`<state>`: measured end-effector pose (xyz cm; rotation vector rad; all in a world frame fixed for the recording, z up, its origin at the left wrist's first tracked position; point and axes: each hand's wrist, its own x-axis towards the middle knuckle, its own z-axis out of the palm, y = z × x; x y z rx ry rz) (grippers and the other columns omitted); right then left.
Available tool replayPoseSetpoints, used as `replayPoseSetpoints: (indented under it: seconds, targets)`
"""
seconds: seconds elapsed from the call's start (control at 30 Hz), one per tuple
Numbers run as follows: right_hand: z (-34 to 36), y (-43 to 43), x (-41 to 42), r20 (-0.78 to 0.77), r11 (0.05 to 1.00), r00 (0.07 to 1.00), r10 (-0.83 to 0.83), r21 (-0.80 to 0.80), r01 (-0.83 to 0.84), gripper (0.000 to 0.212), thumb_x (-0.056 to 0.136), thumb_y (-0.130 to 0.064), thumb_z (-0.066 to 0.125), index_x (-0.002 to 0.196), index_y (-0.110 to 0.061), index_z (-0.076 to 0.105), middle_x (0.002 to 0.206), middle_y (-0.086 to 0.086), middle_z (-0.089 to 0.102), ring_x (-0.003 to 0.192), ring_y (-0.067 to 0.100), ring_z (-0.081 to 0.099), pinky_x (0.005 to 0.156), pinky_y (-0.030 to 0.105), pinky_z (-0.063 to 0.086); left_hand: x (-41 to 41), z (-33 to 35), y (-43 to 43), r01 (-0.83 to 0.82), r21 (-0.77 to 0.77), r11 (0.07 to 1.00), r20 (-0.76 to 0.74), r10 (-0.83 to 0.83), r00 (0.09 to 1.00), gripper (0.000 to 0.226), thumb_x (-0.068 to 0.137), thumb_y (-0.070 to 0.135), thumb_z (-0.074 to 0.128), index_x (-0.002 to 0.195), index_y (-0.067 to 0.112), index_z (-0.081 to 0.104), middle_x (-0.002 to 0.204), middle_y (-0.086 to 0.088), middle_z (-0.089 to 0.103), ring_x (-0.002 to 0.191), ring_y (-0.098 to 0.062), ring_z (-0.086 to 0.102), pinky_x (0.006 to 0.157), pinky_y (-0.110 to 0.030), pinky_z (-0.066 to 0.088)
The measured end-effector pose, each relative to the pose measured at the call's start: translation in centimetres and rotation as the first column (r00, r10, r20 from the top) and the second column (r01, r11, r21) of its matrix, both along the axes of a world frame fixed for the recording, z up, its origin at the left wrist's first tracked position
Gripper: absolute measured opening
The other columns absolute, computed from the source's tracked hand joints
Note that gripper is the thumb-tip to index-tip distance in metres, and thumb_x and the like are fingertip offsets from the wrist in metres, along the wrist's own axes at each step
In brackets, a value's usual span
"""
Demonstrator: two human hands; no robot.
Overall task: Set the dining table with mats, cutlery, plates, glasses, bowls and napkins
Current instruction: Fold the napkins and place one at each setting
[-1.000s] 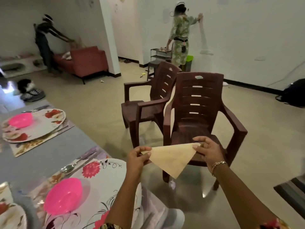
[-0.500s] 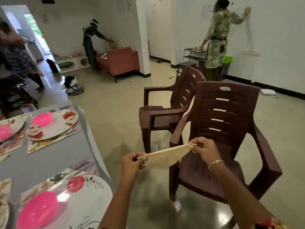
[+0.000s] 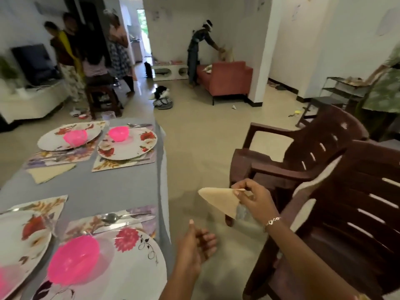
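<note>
My right hand (image 3: 253, 199) pinches a beige napkin (image 3: 218, 200) folded into a triangle, held in the air right of the table. My left hand (image 3: 194, 245) hangs below it with loosely curled fingers and holds nothing. The grey table (image 3: 104, 187) carries several floral mats with floral plates. The nearest plate (image 3: 129, 263) bears a pink bowl (image 3: 73, 259), with a spoon (image 3: 116, 217) and a knife above it on the mat. The far right plate (image 3: 129, 146) bears a second pink bowl (image 3: 118, 133). Another folded napkin (image 3: 49, 172) lies on the table at the left.
Two brown plastic chairs (image 3: 303, 161) stand close on my right. A clear glass (image 3: 107, 115) stands at the table's far end. Several people stand beyond the table, and one bends over a red sofa (image 3: 227, 80). A shoe rack (image 3: 337, 94) stands at the back right.
My left hand has let go of the napkin and dropped lower. My right hand alone now holds it. The view has swung left, showing more of the table.
</note>
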<state>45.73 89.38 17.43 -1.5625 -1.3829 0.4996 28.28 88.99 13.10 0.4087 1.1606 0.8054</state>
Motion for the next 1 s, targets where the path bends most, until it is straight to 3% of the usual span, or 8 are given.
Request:
replayPoseSetpoints:
  seconds: [0.13,0.23,0.5,0.6,0.73,0.83,0.9,1.0]
  targets:
    - [-0.4,3.5,-2.4,0.394,0.94,0.887,0.241,0.133,-0.314,0.01,0.079,-0.026,0.049,0.086,-0.025,0.056,0.094,-0.004,0.064,0.088,0.004,0.054,0.076,0.015,0.04,0.3,1.3,5.5,-0.061,-0.035,0.998,0.271,0.069,0.96,0.059,0.095,0.053,0.033,0.097,-0.002,0.056,0.088,-0.019,0.067,0.077,-0.028,0.066,0.05,-0.031,0.058]
    - [-1.5,5.7,-3.7,0.6,0.851,0.729,0.329,0.147,-0.505,0.012,0.079,-0.02,0.049,0.088,-0.027,0.05,0.106,-0.009,0.059,0.096,0.005,0.053,0.079,0.015,0.038,-1.1,2.2,9.5,-0.089,0.011,0.996,0.359,0.079,0.93,0.045,0.095,0.042,0.042,0.097,0.0,0.059,0.072,-0.013,0.07,0.061,-0.021,0.069,0.048,-0.029,0.057]
    - [-5.0,11.0,-8.2,0.694,0.648,0.555,0.458,0.166,-0.743,0.004,0.085,-0.021,0.052,0.085,-0.024,0.05,0.111,-0.01,0.051,0.095,0.009,0.052,0.074,0.018,0.04,-7.1,-0.1,13.4,-0.285,0.005,0.958,0.218,0.277,0.936,0.014,0.091,0.005,0.052,0.103,0.0,0.057,0.087,-0.016,0.066,0.074,-0.025,0.062,0.047,-0.027,0.054]
    - [-5.4,12.5,-10.4,0.677,0.598,0.501,0.539,0.111,-0.794,0.029,0.073,-0.004,0.044,0.09,-0.026,0.053,0.112,-0.006,0.053,0.098,0.011,0.053,0.076,0.023,0.045,-9.4,-0.4,13.5,-0.402,0.026,0.915,0.226,0.386,0.894,0.015,0.091,-0.003,0.046,0.102,0.002,0.055,0.087,-0.017,0.064,0.075,-0.027,0.061,0.05,-0.029,0.056]
    - [-4.2,15.3,-13.3,0.368,0.663,0.651,0.663,0.115,-0.74,0.05,0.061,0.002,0.033,0.093,-0.03,0.055,0.107,-0.017,0.053,0.105,-0.005,0.048,0.089,0.006,0.034,-12.3,0.6,13.8,-0.537,0.141,0.832,0.154,0.517,0.842,0.019,0.09,-0.008,0.043,0.098,0.006,0.053,0.084,-0.013,0.064,0.07,-0.023,0.062,0.051,-0.027,0.055]
    - [-3.0,18.5,-15.4,0.006,0.775,0.777,0.63,0.065,-0.629,0.048,0.068,0.014,0.038,0.081,-0.027,0.06,0.094,-0.022,0.061,0.09,-0.006,0.055,0.077,0.008,0.04,-14.3,1.6,14.1,-0.559,0.273,0.783,0.033,0.573,0.819,0.02,0.09,-0.009,0.046,0.098,0.007,0.056,0.085,-0.01,0.064,0.072,-0.022,0.062,0.056,-0.027,0.055]
    - [-1.9,21.2,-16.8,-0.242,0.766,0.757,0.607,-0.073,-0.638,0.042,0.081,0.019,0.042,0.078,-0.019,0.06,0.078,-0.012,0.066,0.08,0.005,0.059,0.067,0.016,0.046,-15.3,2.2,14.6,-0.567,0.37,0.735,-0.048,0.625,0.779,0.018,0.085,-0.01,0.054,0.09,0.007,0.059,0.083,-0.009,0.064,0.074,-0.023,0.06,0.058,-0.025,0.054]
    - [-0.5,25.0,-18.9,-0.588,0.605,0.638,0.497,-0.292,-0.741,0.021,0.092,0.005,0.045,0.081,-0.004,0.06,0.065,0.006,0.064,0.067,0.023,0.056,0.05,0.019,0.05,-16.0,2.9,15.6,-0.547,0.556,0.626,-0.217,0.745,0.631,0.024,0.074,-0.013,0.062,0.072,0.011,0.063,0.067,-0.003,0.064,0.065,-0.019,0.056,0.058,-0.026,0.045]
